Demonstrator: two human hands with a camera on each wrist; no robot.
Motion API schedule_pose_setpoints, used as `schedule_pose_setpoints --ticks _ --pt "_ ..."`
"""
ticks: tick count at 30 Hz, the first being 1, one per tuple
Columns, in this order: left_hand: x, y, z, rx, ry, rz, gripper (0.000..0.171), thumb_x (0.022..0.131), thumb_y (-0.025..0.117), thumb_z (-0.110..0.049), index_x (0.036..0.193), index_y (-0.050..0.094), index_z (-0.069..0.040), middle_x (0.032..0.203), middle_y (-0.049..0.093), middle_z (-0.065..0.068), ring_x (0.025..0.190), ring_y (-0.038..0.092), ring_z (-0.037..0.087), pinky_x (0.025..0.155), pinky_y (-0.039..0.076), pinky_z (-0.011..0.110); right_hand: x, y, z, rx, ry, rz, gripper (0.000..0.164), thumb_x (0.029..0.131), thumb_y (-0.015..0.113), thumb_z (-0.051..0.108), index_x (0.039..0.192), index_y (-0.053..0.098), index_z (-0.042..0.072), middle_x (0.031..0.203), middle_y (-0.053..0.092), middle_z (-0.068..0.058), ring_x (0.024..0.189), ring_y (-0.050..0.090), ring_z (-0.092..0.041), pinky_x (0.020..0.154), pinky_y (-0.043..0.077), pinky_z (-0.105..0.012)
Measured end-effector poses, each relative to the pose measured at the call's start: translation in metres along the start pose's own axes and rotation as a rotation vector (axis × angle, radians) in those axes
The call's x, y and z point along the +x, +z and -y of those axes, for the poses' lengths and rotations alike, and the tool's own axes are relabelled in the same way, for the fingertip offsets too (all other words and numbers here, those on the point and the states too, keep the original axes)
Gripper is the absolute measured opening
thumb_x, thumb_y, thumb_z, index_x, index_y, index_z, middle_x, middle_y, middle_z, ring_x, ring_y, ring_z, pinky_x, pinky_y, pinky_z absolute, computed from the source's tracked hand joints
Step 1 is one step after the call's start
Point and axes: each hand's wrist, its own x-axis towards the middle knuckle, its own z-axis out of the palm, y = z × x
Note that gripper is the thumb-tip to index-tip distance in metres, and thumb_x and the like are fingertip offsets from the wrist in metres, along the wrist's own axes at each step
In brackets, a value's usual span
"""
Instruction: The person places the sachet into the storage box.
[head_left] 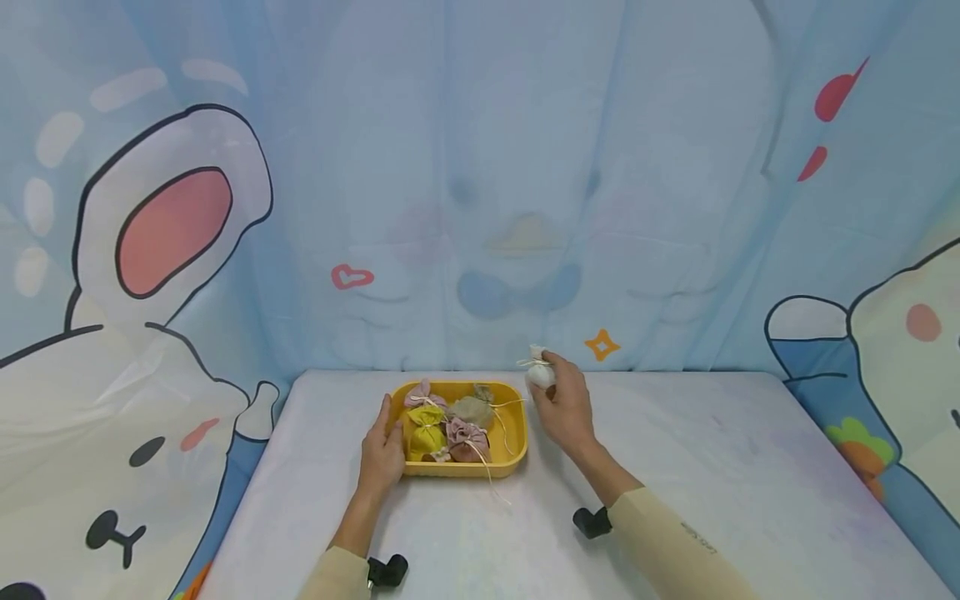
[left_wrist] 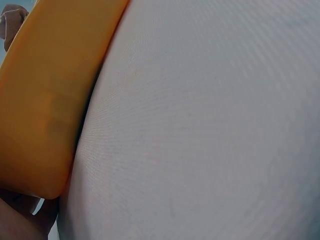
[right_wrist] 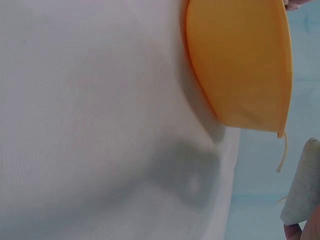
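Note:
My right hand [head_left: 566, 412] holds a small white drawstring pouch [head_left: 541, 377] up beside the yellow tray [head_left: 517, 462], above its right side. In the right wrist view, part of the white pouch [right_wrist: 301, 187] shows at the right edge with fingertips around it. The left hand [head_left: 383, 454] grips the tray by its left end, with the thumb near the rim; its fingers are partly hidden. Inside the tray lie a yellow pouch [head_left: 426, 432], a mauve pouch [head_left: 467, 440], a pink pouch [head_left: 422, 395] and a grey-beige pouch [head_left: 472, 410], some with loose strings.
Everything stands on a pale cloth-covered table [head_left: 675, 467]. A light blue curtain [head_left: 510, 167] with cartoon prints hangs behind and at the sides. A pale string [head_left: 491, 483] trails over the tray's front rim. Black wrist devices [head_left: 592, 522] sit at both cuffs.

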Motion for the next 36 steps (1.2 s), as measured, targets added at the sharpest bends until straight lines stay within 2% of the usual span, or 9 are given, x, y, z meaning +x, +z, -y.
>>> schedule_pose_setpoints --ticks 9,19,28,36 --pt "0.001 0.001 0.001 -0.004 0.002 -0.002 0.058 0.111 0.04 -0.015 0.166 0.022 -0.005 0.173 0.023 0.012 0.16 0.021 0.034 0.131 0.019 0.054 -0.003 0.001 0.009 0.009 -0.047 -0.007 0.058 0.1 0.069 0.008 0.153 0.047 0.008 0.132 0.059 -0.018 0.093 0.055 -0.027 0.077 0.051 -0.037" --pt "0.001 0.0 0.001 0.002 -0.016 0.0 0.058 0.112 0.039 -0.016 0.166 0.021 -0.007 0.173 0.021 0.008 0.16 0.02 0.032 0.131 0.019 0.053 -0.005 0.003 0.019 0.024 -0.05 0.012 0.059 0.099 0.069 0.008 0.154 0.046 0.009 0.134 0.058 -0.017 0.095 0.055 -0.026 0.078 0.053 -0.037" --pt "0.001 0.001 0.002 0.0 0.001 -0.002 0.058 0.112 0.039 -0.014 0.166 0.021 -0.006 0.173 0.022 0.011 0.16 0.02 0.033 0.131 0.018 0.053 -0.009 0.002 0.03 0.039 -0.058 0.037 0.059 0.1 0.069 0.009 0.154 0.046 0.011 0.136 0.057 -0.015 0.091 0.054 -0.023 0.075 0.052 -0.034" --pt "0.0 0.0 0.001 0.004 0.005 0.003 0.057 0.112 0.038 -0.015 0.166 0.021 -0.006 0.173 0.022 0.012 0.16 0.019 0.033 0.132 0.018 0.053 -0.013 0.002 0.04 0.054 -0.054 0.054 0.058 0.099 0.07 0.009 0.153 0.047 0.012 0.138 0.055 -0.013 0.094 0.055 -0.023 0.076 0.054 -0.033"
